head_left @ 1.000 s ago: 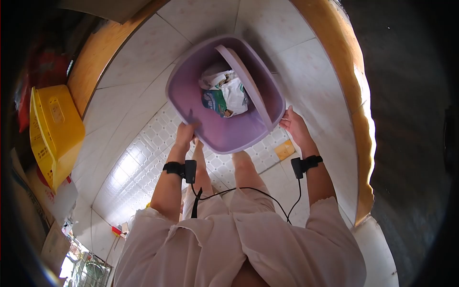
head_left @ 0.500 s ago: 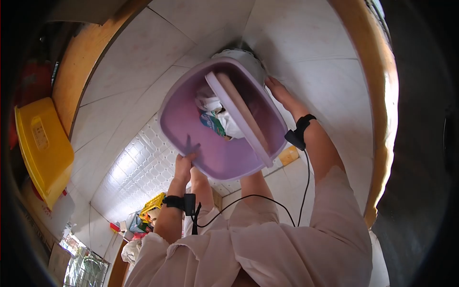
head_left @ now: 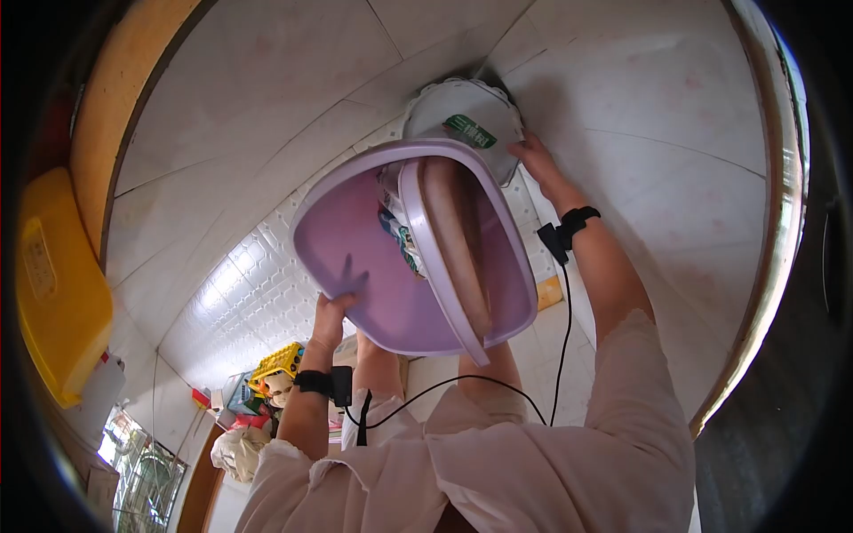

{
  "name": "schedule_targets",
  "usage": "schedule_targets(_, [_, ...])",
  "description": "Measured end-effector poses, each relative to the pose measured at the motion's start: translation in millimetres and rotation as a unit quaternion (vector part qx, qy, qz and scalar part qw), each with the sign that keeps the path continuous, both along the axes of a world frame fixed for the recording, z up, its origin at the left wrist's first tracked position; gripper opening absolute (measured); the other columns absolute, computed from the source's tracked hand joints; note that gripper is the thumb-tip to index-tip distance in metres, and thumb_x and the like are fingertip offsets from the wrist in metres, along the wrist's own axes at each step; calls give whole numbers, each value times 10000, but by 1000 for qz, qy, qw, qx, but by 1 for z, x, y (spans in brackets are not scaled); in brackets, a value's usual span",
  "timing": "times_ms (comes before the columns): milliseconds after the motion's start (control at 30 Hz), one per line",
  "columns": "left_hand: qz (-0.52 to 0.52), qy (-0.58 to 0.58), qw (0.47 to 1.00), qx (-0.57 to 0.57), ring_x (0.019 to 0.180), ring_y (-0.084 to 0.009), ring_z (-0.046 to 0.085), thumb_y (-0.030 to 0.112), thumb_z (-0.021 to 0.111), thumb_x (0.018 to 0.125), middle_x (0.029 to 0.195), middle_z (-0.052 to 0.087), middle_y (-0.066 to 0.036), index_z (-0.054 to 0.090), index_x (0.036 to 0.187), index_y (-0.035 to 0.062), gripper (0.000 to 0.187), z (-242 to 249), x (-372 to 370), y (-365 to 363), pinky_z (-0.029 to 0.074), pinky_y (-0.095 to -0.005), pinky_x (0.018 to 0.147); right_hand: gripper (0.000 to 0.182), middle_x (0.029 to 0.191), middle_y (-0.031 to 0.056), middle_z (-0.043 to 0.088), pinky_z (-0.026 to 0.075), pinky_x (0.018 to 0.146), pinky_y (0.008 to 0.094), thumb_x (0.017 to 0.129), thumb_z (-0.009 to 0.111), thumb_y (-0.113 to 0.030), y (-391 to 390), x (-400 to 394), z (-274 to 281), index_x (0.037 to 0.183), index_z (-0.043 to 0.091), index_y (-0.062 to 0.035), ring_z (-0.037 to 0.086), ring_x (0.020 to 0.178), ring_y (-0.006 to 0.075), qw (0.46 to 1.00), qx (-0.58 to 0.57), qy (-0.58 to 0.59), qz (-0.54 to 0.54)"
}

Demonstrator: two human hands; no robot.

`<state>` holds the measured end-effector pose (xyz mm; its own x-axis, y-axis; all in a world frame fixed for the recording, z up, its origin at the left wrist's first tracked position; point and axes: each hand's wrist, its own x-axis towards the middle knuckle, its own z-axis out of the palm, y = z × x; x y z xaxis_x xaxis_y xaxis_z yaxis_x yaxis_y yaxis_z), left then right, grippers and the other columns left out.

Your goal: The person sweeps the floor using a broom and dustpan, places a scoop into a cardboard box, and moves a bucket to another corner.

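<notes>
A large purple plastic tub [head_left: 355, 226] is tilted toward me in the middle of the head view. My left hand [head_left: 330, 318] grips its lower left rim, with finger shapes showing dark through the wall. Inside the tub a purple-edged piece with a brownish face [head_left: 453, 244] stands on edge, beside crumpled white and green packaging [head_left: 398, 235]. Behind the tub is a round whitish container [head_left: 435, 111] with a scalloped rim and a green label or wrapper. My right hand [head_left: 538, 162] holds this container at its right edge, its fingers partly hidden.
A yellow plastic container [head_left: 62, 293] is at the far left. Toys and a yellow basket [head_left: 277, 369] lie at lower left, near a pale bag [head_left: 240, 451]. Pale tiled walls meet in a corner behind the containers. A cable [head_left: 569, 342] runs between my wrist bands.
The purple tub has shifted down and turned, uncovering more of the whitish container and its green label. My right hand has moved onto that container's edge; my left hand keeps its grip.
</notes>
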<state>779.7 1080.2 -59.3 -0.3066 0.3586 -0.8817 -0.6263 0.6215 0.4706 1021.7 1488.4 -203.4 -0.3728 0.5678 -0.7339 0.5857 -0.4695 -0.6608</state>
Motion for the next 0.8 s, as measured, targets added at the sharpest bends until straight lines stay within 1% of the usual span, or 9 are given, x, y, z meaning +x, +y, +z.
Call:
schedule_targets(33, [-4, -14, 1000, -1, 1163, -279, 611, -23, 509, 807, 1303, 613, -182, 432, 1428, -50, 626, -1, 0, 4, 499, -356, 994, 787, 1341, 181, 568, 381, 1065, 333, 895, 633, -313, 5, 5, -3, 1497, 308, 76, 537, 1241, 266, 1000, 16, -3, 16])
schedule_targets(167, [39, -2, 998, 45, 1112, -249, 627, -3, 523, 771, 1262, 647, -162, 500, 1360, -81, 594, 4, 4, 11, 485, -324, 974, 670, 1285, 162, 589, 398, 1036, 344, 896, 619, -315, 11, -2, 1, 1408, 446, 80, 548, 1197, 245, 1000, 10, -8, -11])
schedule_targets(233, [23, -6, 999, 49, 1114, -248, 622, 3, 531, 775, 1266, 644, -159, 504, 1348, -88, 581, 3, 1, 11, 486, -324, 961, 567, 1219, 133, 607, 412, 982, 335, 905, 605, -342, 10, -6, 8, 1323, 542, 36, 558, 1117, 230, 997, -73, -10, 15])
schedule_targets(300, [12, -6, 999, 41, 1110, -245, 622, 5, 536, 776, 1270, 642, -156, 511, 1340, -88, 572, 2, 2, 12, 487, -323, 953, 487, 1149, 104, 618, 408, 941, 320, 927, 583, -381, -22, -10, 9, 1244, 598, -12, 553, 1040, 216, 987, -131, 82, 34])
schedule_targets(333, [2, -7, 999, 32, 1106, -242, 622, 8, 541, 777, 1274, 641, -154, 517, 1332, -89, 564, 2, 3, 11, 488, -323, 945, 461, 1091, 87, 618, 412, 923, 326, 946, 556, -407, -39, -17, 8, 1221, 606, -41, 548, 1005, 212, 996, -35, 79, 29])
schedule_targets(433, [-3, -5, 1000, 23, 1093, -231, 625, 5, 548, 777, 1258, 649, -150, 532, 1317, -90, 549, 0, 5, 1, 487, -320, 940, 462, 1075, 90, 627, 419, 917, 340, 957, 534, -411, -44, -15, 5, 1218, 605, -37, 549, 1015, 211, 994, -79, 72, 22])
schedule_targets(567, [29, 0, 999, 20, 1077, -223, 630, -6, 549, 768, 1243, 657, -138, 558, 1292, -89, 531, 4, 13, -15, 489, -316, 934, 430, 1001, 70, 624, 430, 861, 317, 962, 524, -400, -68, -9, 18, 1187, 620, -46, 556, 951, 191, 997, -45, 38, 46])
schedule_targets(633, [-2, -7, 1000, -12, 1088, -239, 626, -27, 524, 770, 1291, 623, -166, 441, 1423, -45, 658, 1, 14, -32, 515, -331, 908, 393, 954, 52, 609, 430, 828, 301, 963, 529, -388, -81, -5, 21, 1129, 639, -50, 549, 906, 172, 996, -83, 29, 11])
schedule_targets(800, [-8, -18, 1000, -2, 1118, -229, 612, -32, 510, 762, 1319, 616, -158, 418, 1454, -23, 698, 5, 19, -46, 505, -316, 923, 360, 912, 46, 601, 428, 788, 298, 962, 536, -377, -89, 2, 15, 1055, 648, -48, 532, 859, 154, 996, -72, -5, 45])
